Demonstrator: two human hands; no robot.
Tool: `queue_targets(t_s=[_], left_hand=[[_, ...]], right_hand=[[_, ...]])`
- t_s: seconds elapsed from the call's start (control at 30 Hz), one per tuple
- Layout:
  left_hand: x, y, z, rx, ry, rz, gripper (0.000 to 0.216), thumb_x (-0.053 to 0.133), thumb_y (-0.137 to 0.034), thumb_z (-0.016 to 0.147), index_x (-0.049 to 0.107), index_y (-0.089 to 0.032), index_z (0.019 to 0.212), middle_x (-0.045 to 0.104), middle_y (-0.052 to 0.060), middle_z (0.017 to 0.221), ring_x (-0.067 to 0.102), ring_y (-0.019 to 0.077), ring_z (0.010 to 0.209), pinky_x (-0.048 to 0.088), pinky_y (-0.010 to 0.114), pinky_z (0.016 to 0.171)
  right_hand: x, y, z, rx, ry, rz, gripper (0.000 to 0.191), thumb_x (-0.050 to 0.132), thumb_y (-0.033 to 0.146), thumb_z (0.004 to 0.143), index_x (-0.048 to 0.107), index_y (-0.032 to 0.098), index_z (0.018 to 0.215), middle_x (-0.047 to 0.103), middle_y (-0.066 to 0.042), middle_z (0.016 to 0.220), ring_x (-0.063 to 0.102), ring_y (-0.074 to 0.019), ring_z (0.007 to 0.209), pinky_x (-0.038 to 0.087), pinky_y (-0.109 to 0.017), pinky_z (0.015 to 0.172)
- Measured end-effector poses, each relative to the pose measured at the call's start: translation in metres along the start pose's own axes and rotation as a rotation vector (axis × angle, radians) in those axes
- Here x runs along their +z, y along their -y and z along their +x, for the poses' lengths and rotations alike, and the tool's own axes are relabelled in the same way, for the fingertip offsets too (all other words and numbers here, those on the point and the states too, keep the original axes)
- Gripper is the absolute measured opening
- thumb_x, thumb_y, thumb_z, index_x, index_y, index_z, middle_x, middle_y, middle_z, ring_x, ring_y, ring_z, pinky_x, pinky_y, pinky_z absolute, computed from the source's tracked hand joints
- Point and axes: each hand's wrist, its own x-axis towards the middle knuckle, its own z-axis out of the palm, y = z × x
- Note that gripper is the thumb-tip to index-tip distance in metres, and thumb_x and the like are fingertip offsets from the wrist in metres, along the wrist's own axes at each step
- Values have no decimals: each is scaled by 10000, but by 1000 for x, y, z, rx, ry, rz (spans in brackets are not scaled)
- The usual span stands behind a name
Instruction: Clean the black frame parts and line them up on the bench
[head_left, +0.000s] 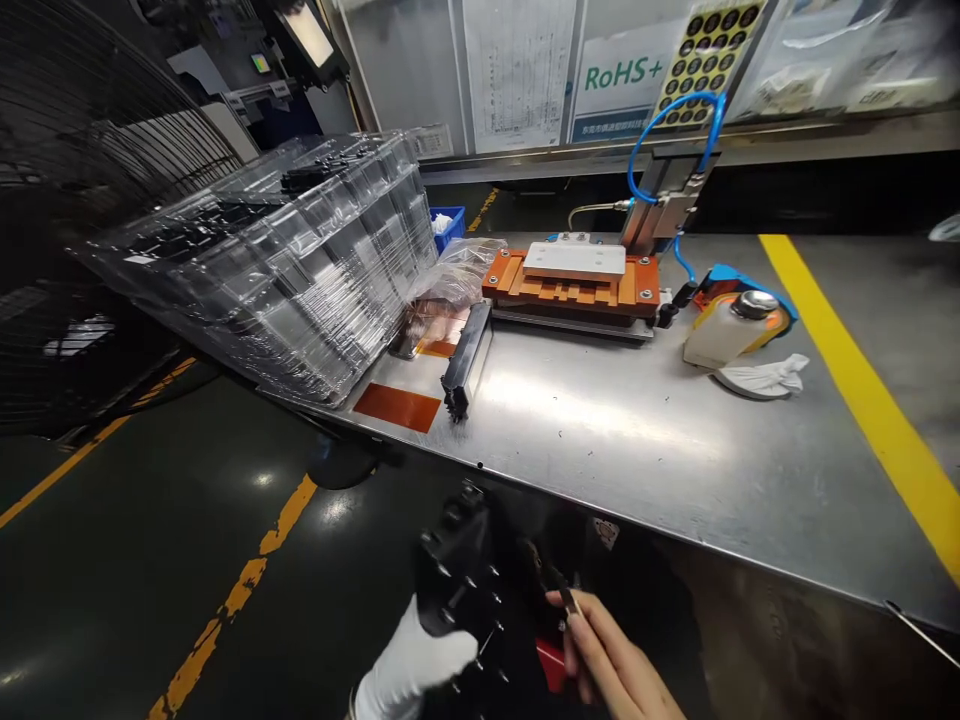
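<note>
My left hand (416,660), in a white glove, grips a long black plastic part (461,575) with shiny small points along it. The part is held below the table's front edge, and its lower end is lost in shadow. To its right, my bare right hand (611,655) pinches a slim dark tool (564,590). Its tip points up and left, apart from the black part as far as I can see; its exact kind is unclear. Another long black part (466,360) lies on the metal table (570,430), beside an orange-brown sheet (397,407).
Stacked clear trays (330,290) hold black parts at the table's left. An orange fixture (570,280) with a metal plate and blue air hose stands at the back. A white bottle (720,335) and white cloth (765,377) are on the right. A blue bin (448,228) sits behind.
</note>
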Motion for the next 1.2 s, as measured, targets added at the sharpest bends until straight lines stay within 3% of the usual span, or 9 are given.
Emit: queue_targets(t_s=[0.07,0.17,0.37,0.47,0.63,0.73,0.87,1.03,1.2], left_hand=[[11,2,-1,109,-102,467,785,660,-208,720,422,-252,1467,574,114,1392,550,338,1268,427,518,1094],[17,20,-2,366,-255,907,820,641,-201,710,383,-304,1481,518,87,1449,525,324,1302,431,495,1102],[4,42,-1,583,-235,1309,735,659,-276,737,463,-342,1442,684,43,1215,700,284,1009,609,357,838],[9,33,-3,576,-243,1366,722,625,-258,782,423,-337,1470,674,53,1220,698,272,1006,609,350,825],[22,23,-8,578,-228,1382,764,596,-239,801,325,-302,1513,612,102,1263,666,289,1058,597,400,845],[26,24,-10,537,-214,1354,795,618,-241,772,314,-299,1505,556,115,1326,624,311,1130,574,445,898],[28,32,-13,472,-240,1312,787,620,-260,790,301,-317,1508,544,101,1360,608,307,1169,567,452,922],[28,41,-11,449,-280,1245,747,585,-245,827,303,-340,1512,555,75,1367,615,282,1178,557,423,945],[30,37,-12,389,-190,1185,867,642,-198,775,253,-356,1533,531,71,1414,588,290,1233,542,419,990]], right_hand=[[-12,7,1,-73,-72,-141,520,386,686,941,630,291,1174,624,-16,828,610,-214,812,490,-315,823],[-25,16,2,-124,-59,-256,436,393,631,965,632,295,1106,650,-31,983,606,-238,979,450,-330,921],[-27,18,7,-240,-49,-474,461,447,690,923,580,251,885,559,26,758,528,-161,675,394,-264,636],[-23,13,9,-330,-118,-540,536,408,683,944,457,223,673,489,39,643,492,-138,605,341,-257,586],[-22,10,6,-417,-206,-575,497,398,660,963,506,227,743,538,34,688,524,-134,621,360,-247,588],[-24,9,6,-410,-218,-619,545,383,658,969,432,222,646,485,44,608,493,-125,563,338,-251,551],[-25,9,7,-406,-181,-556,484,385,657,970,515,235,773,561,33,714,545,-134,633,389,-241,587],[-19,8,3,-426,-148,-564,491,300,589,1020,453,235,714,532,35,681,541,-142,634,395,-262,611],[-14,4,4,-419,-225,-412,432,229,485,1054,535,258,851,557,13,780,552,-167,715,447,-283,700]])
